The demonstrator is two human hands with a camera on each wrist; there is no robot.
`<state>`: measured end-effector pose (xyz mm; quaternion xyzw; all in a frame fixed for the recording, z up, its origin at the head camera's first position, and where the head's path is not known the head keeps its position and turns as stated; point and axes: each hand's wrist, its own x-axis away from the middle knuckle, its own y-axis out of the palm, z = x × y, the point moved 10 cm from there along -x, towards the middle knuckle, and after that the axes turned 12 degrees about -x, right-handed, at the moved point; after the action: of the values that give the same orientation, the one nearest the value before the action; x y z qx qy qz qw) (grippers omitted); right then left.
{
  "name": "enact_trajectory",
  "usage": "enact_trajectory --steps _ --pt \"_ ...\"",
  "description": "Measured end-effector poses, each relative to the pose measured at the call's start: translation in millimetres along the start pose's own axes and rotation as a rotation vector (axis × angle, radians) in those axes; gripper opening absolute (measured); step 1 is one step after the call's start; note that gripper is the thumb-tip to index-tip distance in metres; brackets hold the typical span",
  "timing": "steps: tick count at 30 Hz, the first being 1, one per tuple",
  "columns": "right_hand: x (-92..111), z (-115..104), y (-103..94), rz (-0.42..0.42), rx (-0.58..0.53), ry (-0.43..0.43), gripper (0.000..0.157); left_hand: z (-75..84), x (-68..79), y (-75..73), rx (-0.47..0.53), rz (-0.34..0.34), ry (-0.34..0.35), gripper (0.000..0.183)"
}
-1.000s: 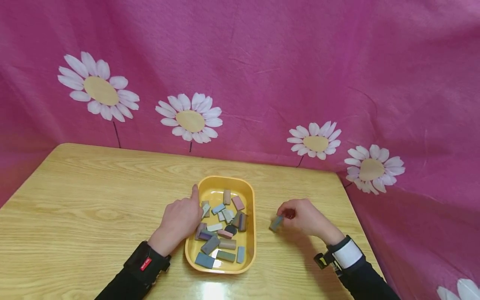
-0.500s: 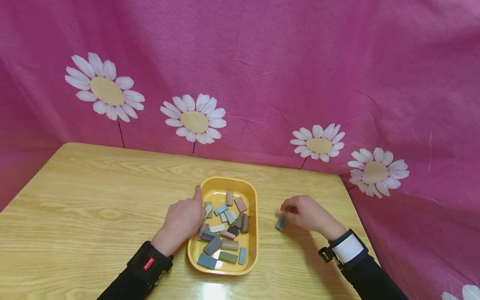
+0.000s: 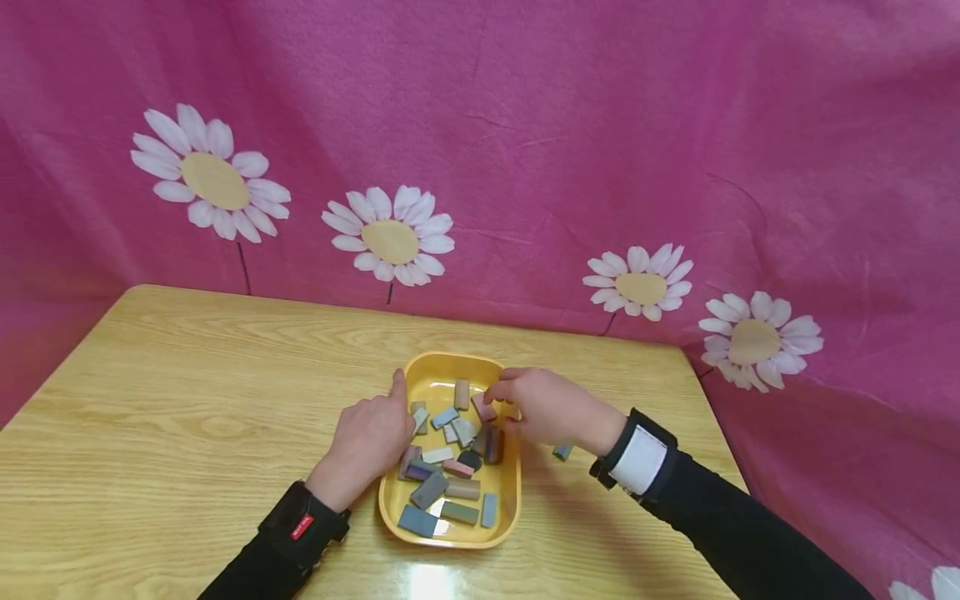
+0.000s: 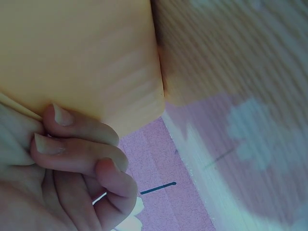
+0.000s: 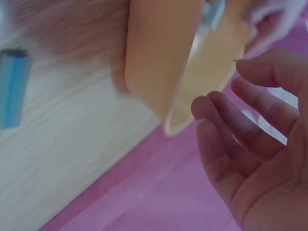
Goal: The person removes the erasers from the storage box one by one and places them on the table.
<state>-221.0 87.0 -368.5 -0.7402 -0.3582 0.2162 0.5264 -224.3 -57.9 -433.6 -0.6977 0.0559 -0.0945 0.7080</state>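
Blocks (image 3: pixel 460 512) crowd the tray (image 3: pixel 444 368), leaving narrow gaps.

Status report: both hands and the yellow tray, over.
Left hand at yellow tray, left rim. Right hand above tray's right side, holding nothing. Mixed blocks inside; bluish block outside on table. Nothing visibly blocking.

Wears blk sleeves (image 3: pixel 742 525) + wrist straps (image 3: pixel 300 502), red tag (image 3: pixel 302 527) L, wht patch (image 3: pixel 638 460) R.

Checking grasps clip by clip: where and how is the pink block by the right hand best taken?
Probably across its long sides at the middle, from above: the pink block lies slanted in the tray, whose right wall would hinder a sideways approach. The right hand seems to hide one edge.
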Motion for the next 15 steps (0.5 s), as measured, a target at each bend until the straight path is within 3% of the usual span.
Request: enact_trajectory --steps 4,8,15 --pt "-14.1 -11.8 21.8 -0.088 0.065 -0.030 0.024 0.3 -0.2 0.2 0.002 0.002 0.002 0.068" --pt "-20.5 -13.7 43.8 -0.160 0.176 0.002 0.026 0.1 -0.9 0.2 -0.002 0.007 0.004 0.068" --pt "-25.2 -13.8 67.3 -0.191 0.322 0.021 0.030 -2.8 -1.8 -0.9 -0.017 0.021 0.003 0.067"
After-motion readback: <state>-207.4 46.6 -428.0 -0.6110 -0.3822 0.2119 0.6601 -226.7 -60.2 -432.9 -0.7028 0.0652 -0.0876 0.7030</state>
